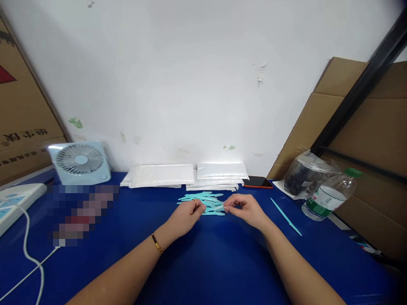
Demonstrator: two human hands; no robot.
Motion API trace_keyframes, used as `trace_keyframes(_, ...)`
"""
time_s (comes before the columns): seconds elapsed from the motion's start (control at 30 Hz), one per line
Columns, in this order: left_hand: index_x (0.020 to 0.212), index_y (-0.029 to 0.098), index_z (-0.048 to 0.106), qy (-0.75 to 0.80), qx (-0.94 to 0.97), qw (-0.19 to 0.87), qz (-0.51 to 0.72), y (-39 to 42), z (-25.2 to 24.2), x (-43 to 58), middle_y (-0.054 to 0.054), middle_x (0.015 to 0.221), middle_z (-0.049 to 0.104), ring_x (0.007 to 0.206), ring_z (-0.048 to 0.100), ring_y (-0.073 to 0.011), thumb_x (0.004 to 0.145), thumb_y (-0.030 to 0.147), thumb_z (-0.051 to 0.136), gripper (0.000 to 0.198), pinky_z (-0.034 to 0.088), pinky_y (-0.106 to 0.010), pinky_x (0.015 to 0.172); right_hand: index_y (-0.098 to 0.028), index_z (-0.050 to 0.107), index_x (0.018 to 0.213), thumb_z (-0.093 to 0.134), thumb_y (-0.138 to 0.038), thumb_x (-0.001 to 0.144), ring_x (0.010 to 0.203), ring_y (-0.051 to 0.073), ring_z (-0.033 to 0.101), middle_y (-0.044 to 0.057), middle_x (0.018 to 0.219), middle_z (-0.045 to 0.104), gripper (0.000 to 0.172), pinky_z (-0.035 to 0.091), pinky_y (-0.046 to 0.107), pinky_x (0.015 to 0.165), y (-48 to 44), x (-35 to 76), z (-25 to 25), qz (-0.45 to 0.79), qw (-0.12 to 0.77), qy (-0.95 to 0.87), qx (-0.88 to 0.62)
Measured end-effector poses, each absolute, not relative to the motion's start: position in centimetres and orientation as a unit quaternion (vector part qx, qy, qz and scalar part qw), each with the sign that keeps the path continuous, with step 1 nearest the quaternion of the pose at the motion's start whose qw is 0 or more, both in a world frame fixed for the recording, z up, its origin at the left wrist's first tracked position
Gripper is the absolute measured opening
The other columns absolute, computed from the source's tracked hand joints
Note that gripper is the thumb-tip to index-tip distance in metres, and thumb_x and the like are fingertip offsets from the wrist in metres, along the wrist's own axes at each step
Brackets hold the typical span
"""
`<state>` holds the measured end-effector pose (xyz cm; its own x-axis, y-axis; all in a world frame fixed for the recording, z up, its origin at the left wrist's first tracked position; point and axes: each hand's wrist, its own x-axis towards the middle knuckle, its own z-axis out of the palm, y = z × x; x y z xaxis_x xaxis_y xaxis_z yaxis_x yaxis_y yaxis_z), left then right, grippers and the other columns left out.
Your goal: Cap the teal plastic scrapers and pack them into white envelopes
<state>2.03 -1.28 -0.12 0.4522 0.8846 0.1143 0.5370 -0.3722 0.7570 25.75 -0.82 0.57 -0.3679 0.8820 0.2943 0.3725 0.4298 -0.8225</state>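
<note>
A loose pile of slim turquoise eyebrow razors (206, 197) lies on the blue table, just beyond my two hands. My right hand (246, 210) is closed in a pinch on the end of one eyebrow razor (219, 208), which points left over the pile. At the pile's left side, my left hand (186, 216) has its thumb and forefinger pressed together; whatever they hold is hidden. One more eyebrow razor (286, 217) lies apart on the table, to the right of my right forearm.
White padded mailers (159, 174) are stacked against the wall, with a phone (257, 182) beside them. A water bottle (329, 197) and a plastic-wrapped dark item (297, 176) stand right. Left are a small fan (81, 161), a power strip (19, 203) and cables.
</note>
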Motion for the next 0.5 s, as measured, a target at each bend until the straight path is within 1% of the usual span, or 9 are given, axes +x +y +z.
trace_keyframes(0.07,0.089,0.02,0.059,0.449,0.821,0.236,0.262,-1.3,0.0,1.7,-0.004,0.089,0.06,0.085,0.053,-0.0183,0.083,0.054,0.041,0.039,0.039,-0.029,0.076,-0.017,0.067,0.076,0.061,-0.034,0.077,0.065,0.015,0.059,0.004,0.072,0.066,0.017,0.046,0.026,0.06,-0.7,26.1,0.4,0.303,0.346,-0.779,-0.426)
trace_keyframes(0.1,0.1,0.021,0.059,0.452,0.832,0.196,0.254,-1.1,-0.1,1.6,-0.006,0.103,0.059,0.099,0.051,-0.0217,0.078,0.057,0.047,0.044,0.038,-0.032,0.085,-0.018,0.067,0.076,0.06,-0.034,0.078,0.065,0.015,0.059,0.003,0.072,0.065,0.018,0.045,0.026,0.059,-0.5,26.3,0.3,0.291,0.329,-0.788,-0.431)
trace_keyframes(0.2,0.13,0.021,0.042,0.489,0.841,0.126,0.196,0.1,-1.0,1.0,-0.012,0.137,0.038,0.127,0.028,-0.0316,0.061,0.07,0.058,0.086,0.025,-0.043,0.101,-0.02,0.067,0.089,0.063,-0.037,0.074,0.079,0.018,0.059,0.005,0.088,0.065,0.023,0.047,0.029,0.071,-0.1,26.7,-0.2,0.246,0.285,-0.819,-0.433)
trace_keyframes(0.23,0.135,0.019,0.034,0.502,0.84,0.121,0.168,0.7,-1.3,0.9,-0.014,0.143,0.029,0.131,0.021,-0.0336,0.056,0.074,0.057,0.099,0.021,-0.045,0.103,-0.022,0.065,0.099,0.067,-0.04,0.07,0.09,0.02,0.058,0.006,0.099,0.062,0.034,0.046,0.032,0.079,0.0,26.9,-0.4,0.227,0.273,-0.827,-0.435)
trace_keyframes(0.3,0.14,0.015,0.024,0.514,0.841,0.124,0.115,1.9,-1.9,0.7,-0.016,0.147,0.019,0.134,0.013,-0.0346,0.053,0.078,0.054,0.112,0.016,-0.047,0.105,-0.024,0.053,0.121,0.074,-0.046,0.059,0.113,0.026,0.046,0.009,0.122,0.051,0.069,0.038,0.039,0.095,0.5,27.1,-1.0,0.191,0.248,-0.834,-0.455)
trace_keyframes(0.37,0.141,0.014,0.021,0.511,0.846,0.127,0.086,2.9,-2.0,0.8,-0.017,0.146,0.022,0.133,0.016,-0.0336,0.056,0.078,0.052,0.112,0.019,-0.046,0.105,-0.022,0.038,0.135,0.075,-0.053,0.054,0.124,0.03,0.033,0.012,0.134,0.038,0.095,0.029,0.045,0.102,1.0,27.2,-1.7,0.179,0.224,-0.826,-0.485)
trace_keyframes(0.4,0.141,0.014,0.022,0.506,0.85,0.125,0.08,3.3,-1.9,0.9,-0.016,0.144,0.026,0.132,0.02,-0.033,0.058,0.076,0.053,0.108,0.021,-0.046,0.104,-0.021,0.033,0.138,0.074,-0.056,0.054,0.126,0.031,0.03,0.013,0.136,0.036,0.099,0.028,0.046,0.103,1.3,27.2,-2.0,0.18,0.216,-0.822,-0.496)
trace_keyframes(0.43,0.139,0.016,0.025,0.5,0.854,0.122,0.076,3.5,-1.7,1.2,-0.015,0.142,0.03,0.13,0.024,-0.0326,0.06,0.073,0.054,0.102,0.025,-0.045,0.102,-0.021,0.03,0.139,0.072,-0.056,0.057,0.126,0.031,0.03,0.013,0.136,0.036,0.099,0.029,0.046,0.103,1.5,27.1,-2.2,0.184,0.211,-0.819,-0.501)
trace_keyframes(0.5,0.134,0.017,0.035,0.485,0.865,0.112,0.066,3.7,-1.2,1.7,-0.015,0.136,0.039,0.125,0.032,-0.0321,0.064,0.066,0.056,0.088,0.031,-0.044,0.097,-0.021,0.034,0.137,0.068,-0.054,0.065,0.12,0.029,0.038,0.012,0.13,0.042,0.086,0.034,0.043,0.099,1.8,26.9,-2.3,0.196,0.209,-0.822,-0.492)
